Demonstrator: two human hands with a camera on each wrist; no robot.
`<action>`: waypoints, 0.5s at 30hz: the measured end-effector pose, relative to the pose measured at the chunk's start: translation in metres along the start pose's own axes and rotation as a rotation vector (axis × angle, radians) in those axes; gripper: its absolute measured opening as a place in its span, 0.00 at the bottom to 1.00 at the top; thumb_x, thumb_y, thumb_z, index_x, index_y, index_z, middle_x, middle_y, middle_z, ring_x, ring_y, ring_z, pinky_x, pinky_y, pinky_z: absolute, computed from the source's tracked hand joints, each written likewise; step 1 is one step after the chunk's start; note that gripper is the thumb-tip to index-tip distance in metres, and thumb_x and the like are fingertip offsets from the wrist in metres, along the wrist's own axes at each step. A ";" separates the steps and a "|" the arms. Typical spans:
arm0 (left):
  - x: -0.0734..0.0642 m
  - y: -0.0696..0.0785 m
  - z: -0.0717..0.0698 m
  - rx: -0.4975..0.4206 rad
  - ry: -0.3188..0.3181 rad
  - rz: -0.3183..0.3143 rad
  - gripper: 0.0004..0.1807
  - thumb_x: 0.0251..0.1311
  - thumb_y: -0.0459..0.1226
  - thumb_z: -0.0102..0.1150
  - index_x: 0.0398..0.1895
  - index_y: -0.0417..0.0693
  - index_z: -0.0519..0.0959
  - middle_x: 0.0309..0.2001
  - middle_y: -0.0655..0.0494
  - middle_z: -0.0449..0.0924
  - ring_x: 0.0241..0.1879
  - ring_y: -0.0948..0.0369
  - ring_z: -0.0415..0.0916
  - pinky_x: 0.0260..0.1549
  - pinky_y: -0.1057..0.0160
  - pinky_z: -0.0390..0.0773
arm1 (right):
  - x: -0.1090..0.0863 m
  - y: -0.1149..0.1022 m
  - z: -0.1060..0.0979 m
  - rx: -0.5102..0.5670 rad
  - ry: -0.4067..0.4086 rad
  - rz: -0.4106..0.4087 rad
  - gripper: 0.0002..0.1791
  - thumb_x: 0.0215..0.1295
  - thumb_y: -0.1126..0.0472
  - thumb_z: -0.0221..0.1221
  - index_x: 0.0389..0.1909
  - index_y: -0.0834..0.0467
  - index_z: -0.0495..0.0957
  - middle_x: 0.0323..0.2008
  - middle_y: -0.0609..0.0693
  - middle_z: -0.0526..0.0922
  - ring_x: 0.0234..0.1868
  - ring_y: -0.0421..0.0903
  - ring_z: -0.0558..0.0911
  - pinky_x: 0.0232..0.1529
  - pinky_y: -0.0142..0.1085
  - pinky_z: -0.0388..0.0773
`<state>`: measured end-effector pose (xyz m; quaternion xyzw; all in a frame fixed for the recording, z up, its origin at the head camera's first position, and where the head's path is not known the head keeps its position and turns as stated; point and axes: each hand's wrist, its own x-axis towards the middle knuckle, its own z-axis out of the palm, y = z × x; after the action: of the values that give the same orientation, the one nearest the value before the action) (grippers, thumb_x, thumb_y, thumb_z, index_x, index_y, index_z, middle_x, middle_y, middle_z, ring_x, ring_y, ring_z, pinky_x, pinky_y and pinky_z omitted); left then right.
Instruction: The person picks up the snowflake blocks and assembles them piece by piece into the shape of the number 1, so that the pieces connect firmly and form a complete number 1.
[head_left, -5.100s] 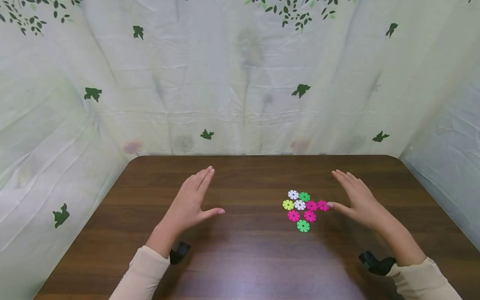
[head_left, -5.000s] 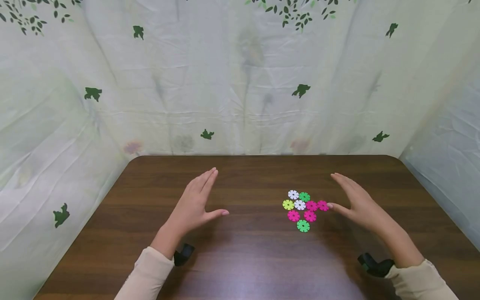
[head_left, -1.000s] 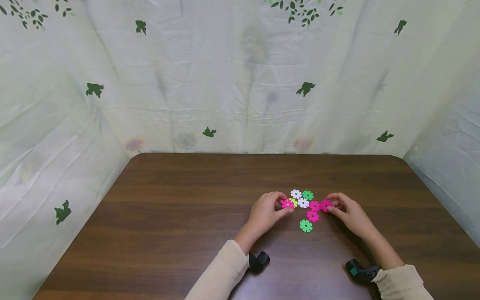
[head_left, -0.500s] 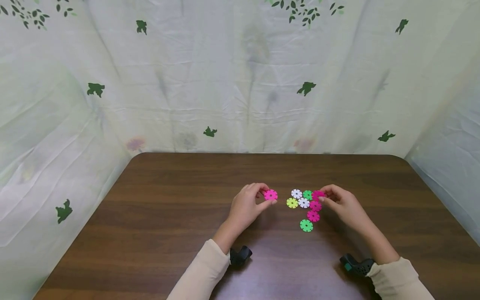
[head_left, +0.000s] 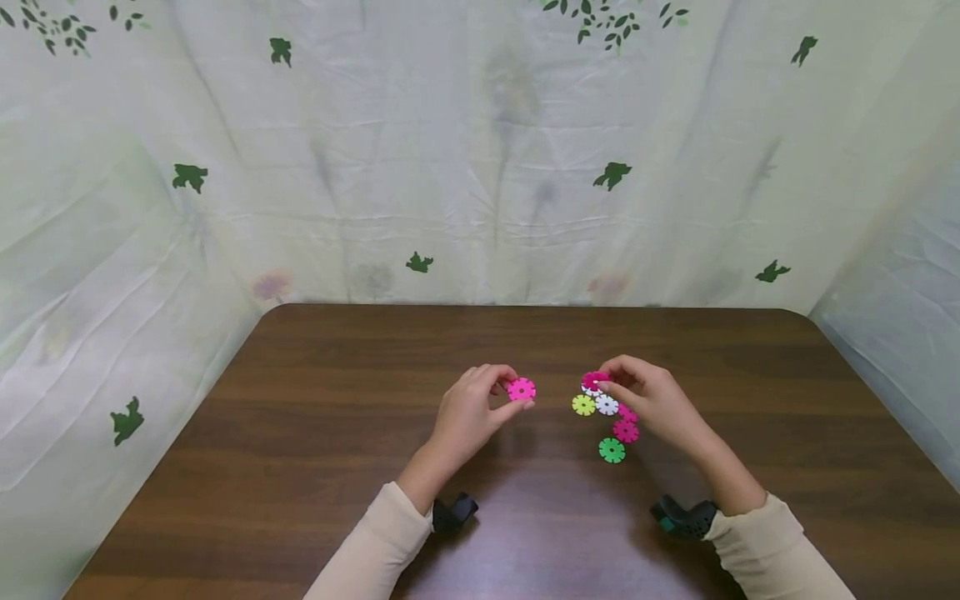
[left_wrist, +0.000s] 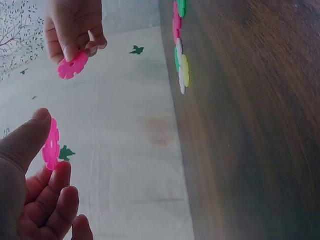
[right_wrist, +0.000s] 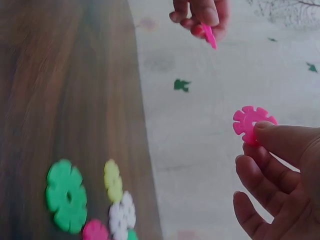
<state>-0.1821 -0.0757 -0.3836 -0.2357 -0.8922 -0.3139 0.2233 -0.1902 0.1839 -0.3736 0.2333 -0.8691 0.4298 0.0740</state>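
Observation:
My left hand (head_left: pixel 467 417) pinches a pink notched plastic disc (head_left: pixel 522 389) by its edges between thumb and fingertips, raised over the table. My right hand (head_left: pixel 663 408) pinches a second pink notched disc (right_wrist: pixel 245 120) between thumb and forefinger. In the head view this disc overlaps a white one lying behind it. The two held discs face each other with a gap between them. Below the right hand lie a yellow disc (head_left: pixel 583 405), a white disc (head_left: pixel 607 404), a pink disc (head_left: pixel 626 431) and a green disc (head_left: pixel 612 451). Another green one is hidden by the right hand in the head view.
The brown wooden table (head_left: pixel 360 350) reaches back to a pale curtain (head_left: pixel 450 167) with green bird shapes, which also hangs at both sides. A black wrist camera (head_left: pixel 453 512) sits on the left wrist, another camera (head_left: pixel 682 517) on the right.
The left hand has picked a pink disc from the cluster and drawn it leftward. The right hand has lifted the rightmost pink disc and carried it left over the other discs.

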 end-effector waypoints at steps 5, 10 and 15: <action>0.000 0.000 -0.002 -0.009 0.028 0.051 0.20 0.38 0.46 0.72 0.34 0.49 0.76 0.30 0.63 0.76 0.30 0.66 0.70 0.26 0.69 0.71 | 0.005 -0.013 0.007 0.027 -0.022 -0.017 0.06 0.57 0.64 0.60 0.35 0.55 0.76 0.30 0.44 0.77 0.27 0.42 0.73 0.26 0.35 0.73; -0.001 0.001 -0.003 -0.016 0.025 0.070 0.21 0.38 0.47 0.71 0.33 0.48 0.76 0.29 0.62 0.75 0.29 0.65 0.71 0.27 0.70 0.71 | 0.009 -0.021 0.015 0.030 -0.026 -0.049 0.06 0.56 0.61 0.61 0.34 0.52 0.76 0.28 0.42 0.78 0.27 0.42 0.73 0.23 0.34 0.72; -0.002 0.003 -0.003 -0.081 0.014 0.052 0.21 0.38 0.42 0.72 0.35 0.44 0.75 0.27 0.60 0.76 0.27 0.65 0.72 0.27 0.70 0.73 | 0.013 -0.025 0.023 0.046 -0.039 -0.075 0.06 0.55 0.64 0.61 0.34 0.57 0.77 0.29 0.45 0.79 0.27 0.41 0.74 0.25 0.34 0.73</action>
<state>-0.1780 -0.0762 -0.3811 -0.2656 -0.8708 -0.3453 0.2279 -0.1881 0.1481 -0.3659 0.2757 -0.8509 0.4420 0.0680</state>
